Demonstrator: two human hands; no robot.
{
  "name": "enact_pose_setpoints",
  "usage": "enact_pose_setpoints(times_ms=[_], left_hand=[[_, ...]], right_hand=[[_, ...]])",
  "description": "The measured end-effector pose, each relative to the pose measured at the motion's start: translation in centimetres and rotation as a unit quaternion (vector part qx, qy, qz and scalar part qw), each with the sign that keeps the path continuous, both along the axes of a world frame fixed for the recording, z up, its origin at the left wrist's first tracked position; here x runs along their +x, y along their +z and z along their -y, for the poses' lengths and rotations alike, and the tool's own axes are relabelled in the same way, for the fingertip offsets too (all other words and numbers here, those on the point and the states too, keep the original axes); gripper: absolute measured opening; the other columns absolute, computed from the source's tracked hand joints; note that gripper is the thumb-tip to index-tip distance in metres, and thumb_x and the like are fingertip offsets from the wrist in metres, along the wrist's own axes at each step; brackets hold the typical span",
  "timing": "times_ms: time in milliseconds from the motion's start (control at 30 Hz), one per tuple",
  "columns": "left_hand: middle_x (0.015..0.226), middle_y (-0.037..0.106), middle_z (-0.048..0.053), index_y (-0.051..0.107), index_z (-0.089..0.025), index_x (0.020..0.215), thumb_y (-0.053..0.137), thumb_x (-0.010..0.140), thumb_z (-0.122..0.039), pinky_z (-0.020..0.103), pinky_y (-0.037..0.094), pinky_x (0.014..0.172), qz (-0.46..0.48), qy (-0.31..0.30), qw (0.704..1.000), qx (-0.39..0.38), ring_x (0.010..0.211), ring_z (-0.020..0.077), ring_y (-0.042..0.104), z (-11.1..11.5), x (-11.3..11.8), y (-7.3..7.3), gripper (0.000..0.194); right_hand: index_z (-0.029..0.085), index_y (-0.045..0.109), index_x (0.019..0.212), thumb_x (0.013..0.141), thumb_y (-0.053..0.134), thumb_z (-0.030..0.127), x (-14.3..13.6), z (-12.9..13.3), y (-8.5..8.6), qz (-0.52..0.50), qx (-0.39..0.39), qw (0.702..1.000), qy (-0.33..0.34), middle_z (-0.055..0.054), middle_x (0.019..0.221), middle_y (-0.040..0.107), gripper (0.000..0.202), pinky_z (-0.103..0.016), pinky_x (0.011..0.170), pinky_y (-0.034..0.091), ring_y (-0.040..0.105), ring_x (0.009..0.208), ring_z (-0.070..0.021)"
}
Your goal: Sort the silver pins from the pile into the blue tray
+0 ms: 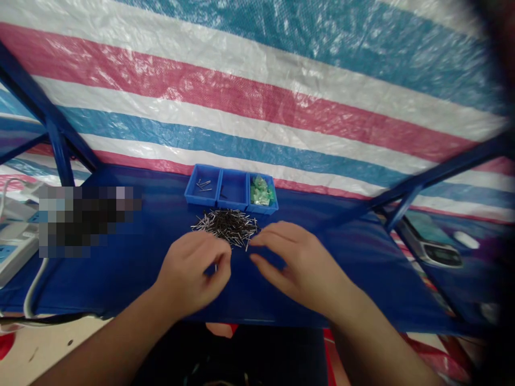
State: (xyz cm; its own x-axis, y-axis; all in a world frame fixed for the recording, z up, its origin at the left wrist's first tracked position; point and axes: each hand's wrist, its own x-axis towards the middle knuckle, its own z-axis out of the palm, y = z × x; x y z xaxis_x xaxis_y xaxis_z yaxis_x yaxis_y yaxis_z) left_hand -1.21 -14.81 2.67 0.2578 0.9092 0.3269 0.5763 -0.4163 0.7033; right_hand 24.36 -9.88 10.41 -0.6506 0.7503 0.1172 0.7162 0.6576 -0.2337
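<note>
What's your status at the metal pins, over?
Left hand pinched, contents unclear; right hand open.
Metal pins heaped loose, just beyond both hands.
Blue tray bounds the heap's far side, over.

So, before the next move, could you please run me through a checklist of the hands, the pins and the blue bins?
1. Right hand ready: ok; its thumb and forefinger are apart, beside the pile of metal pins.
2. Left hand free: cannot tell; its fingers curl round and may hide a pin.
3. Pile gathered in one place: ok; it lies in front of the bins, with a few pins at its edges.
4. Left bin empty: not ok; a few silvery pins lie in it.
5. Green plastic packaging contained: ok; it sits in the right bin.
</note>
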Motion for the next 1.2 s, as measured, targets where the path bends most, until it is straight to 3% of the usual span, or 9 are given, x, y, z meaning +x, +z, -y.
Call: enact_pose_setpoints(times_ms=[67, 133, 267, 433, 533, 833, 1200], left_hand=[[0.078, 0.066, 0.001, 0.066, -0.026, 0.095, 0.058, 0.087, -0.018, 0.035, 0.049, 0.072, -0.045, 0.021, 0.998, 0.026, 0.073, 0.0190, 0.062, -5.5, 1.8, 1.1, 0.014], [0.072, 0.064, -0.001, 0.065, -0.024, 0.091, 0.059, 0.084, -0.017, 0.032, 0.043, 0.063, -0.104, 0.026, 0.994, 0.010, 0.066, 0.0178, 0.059, -9.2, 2.6, 1.3, 0.012], [0.068, 0.062, -0.001, 0.065, -0.023, 0.084, 0.061, 0.081, -0.017, 0.030, 0.035, 0.060, -0.140, 0.016, 0.990, 0.008, 0.067, 0.0183, 0.058, -12.6, 2.9, 0.2, 0.008], [0.064, 0.056, -0.004, 0.064, -0.021, 0.090, 0.058, 0.084, -0.016, 0.029, 0.037, 0.063, -0.065, 0.036, 0.997, 0.013, 0.063, 0.0154, 0.055, -13.3, 3.3, -1.6, 0.009], [0.064, 0.055, -0.004, 0.064, -0.021, 0.089, 0.058, 0.085, -0.017, 0.028, 0.037, 0.063, -0.058, 0.014, 0.998, -0.003, 0.062, 0.0142, 0.054, -12.9, 3.1, -2.2, 0.008], [0.064, 0.058, -0.004, 0.065, -0.022, 0.086, 0.058, 0.085, -0.019, 0.028, 0.035, 0.061, -0.081, -0.004, 0.996, -0.044, 0.063, 0.0146, 0.054, -12.9, 2.5, -2.5, 0.007], [0.074, 0.060, -0.001, 0.065, -0.020, 0.088, 0.060, 0.082, -0.013, 0.029, 0.042, 0.067, -0.065, -0.038, 0.997, -0.002, 0.076, 0.0168, 0.058, -13.0, 2.2, -2.8, 0.010]], right_hand=[[0.021, 0.071, 0.108, 0.094, 0.066, 0.029, -1.0, -1.4, -1.6, 0.028, -0.042, 0.999, -0.001, -0.007, 0.104, 0.070, 0.017, -0.035, 0.090, 0.050, 0.065, 0.099, -0.0209], [0.020, 0.071, 0.103, 0.091, 0.067, 0.026, -2.0, -3.0, -3.6, 0.056, -0.081, 0.995, -0.023, -0.007, 0.101, 0.071, 0.014, -0.033, 0.083, 0.048, 0.065, 0.096, -0.0213], [0.021, 0.071, 0.103, 0.085, 0.069, 0.024, -3.6, -5.9, -6.0, 0.050, -0.102, 0.989, -0.089, -0.005, 0.094, 0.073, 0.019, -0.029, 0.069, 0.041, 0.065, 0.085, -0.0197], [0.021, 0.068, 0.098, 0.084, 0.066, 0.022, -4.5, -7.5, -6.9, -0.003, -0.091, 0.989, -0.115, -0.002, 0.086, 0.072, 0.013, -0.027, 0.062, 0.033, 0.062, 0.078, -0.0169], [0.021, 0.066, 0.096, 0.086, 0.064, 0.021, -4.6, -7.6, -7.8, -0.018, -0.079, 0.990, -0.112, -0.002, 0.089, 0.071, 0.010, -0.027, 0.063, 0.034, 0.062, 0.077, -0.0164], [0.022, 0.066, 0.088, 0.087, 0.061, 0.015, -3.7, -7.5, -10.1, -0.081, -0.078, 0.989, -0.094, -0.002, 0.085, 0.067, 0.009, -0.026, 0.069, 0.038, 0.060, 0.079, -0.0155], [0.019, 0.061, 0.075, 0.080, 0.064, 0.012, -3.3, -7.9, -10.1, -0.190, -0.070, 0.975, -0.094, 0.001, 0.072, 0.059, 0.009, -0.026, 0.063, 0.037, 0.053, 0.065, -0.0131]])
